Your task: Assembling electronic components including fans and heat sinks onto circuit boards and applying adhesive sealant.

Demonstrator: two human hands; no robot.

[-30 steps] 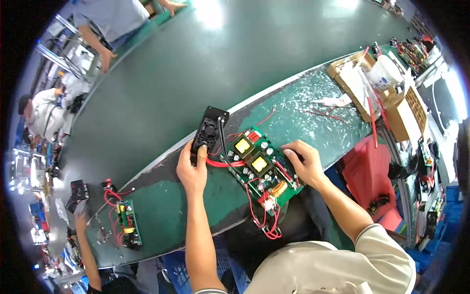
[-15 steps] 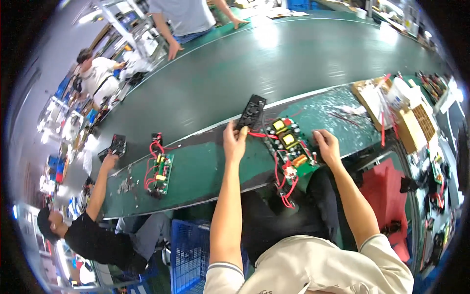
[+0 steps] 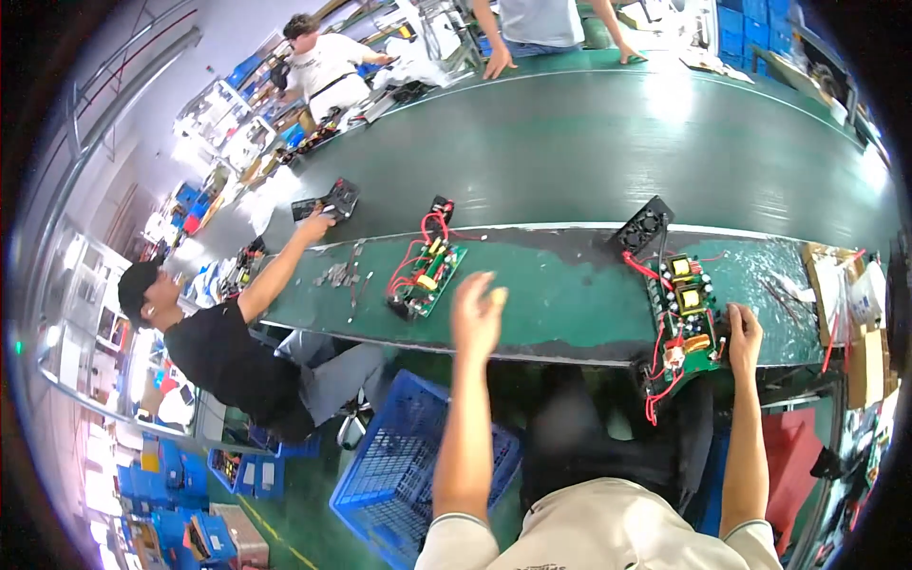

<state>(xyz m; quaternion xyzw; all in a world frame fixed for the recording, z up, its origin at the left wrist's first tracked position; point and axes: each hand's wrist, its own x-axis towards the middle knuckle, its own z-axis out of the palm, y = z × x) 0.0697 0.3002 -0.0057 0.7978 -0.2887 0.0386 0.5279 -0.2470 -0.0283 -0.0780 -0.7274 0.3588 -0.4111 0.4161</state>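
My left hand (image 3: 477,315) is over the green bench, fingers stretched and apart, holding nothing. Just left of it lies a green circuit board (image 3: 432,275) with red wires and a small black end part. To the right, a larger circuit board (image 3: 686,299) with yellow-topped components overhangs the bench's near edge. Red wires join it to a black fan panel (image 3: 648,224), which rests across the bench's far edge. My right hand (image 3: 747,334) is beside that board's right side, its fingers loosely extended and nothing visible in them; whether it touches the board is unclear.
A seated co-worker on the left holds a black part (image 3: 334,198) over the dark belt (image 3: 570,142). Another person leans on the belt's far side. A blue crate (image 3: 380,456) stands below the bench. Cardboard boxes (image 3: 864,366) are at the right end.
My left hand has let go of the black fan panel and moved left toward the other circuit board. The view has swung left. My right hand remains beside the larger board.
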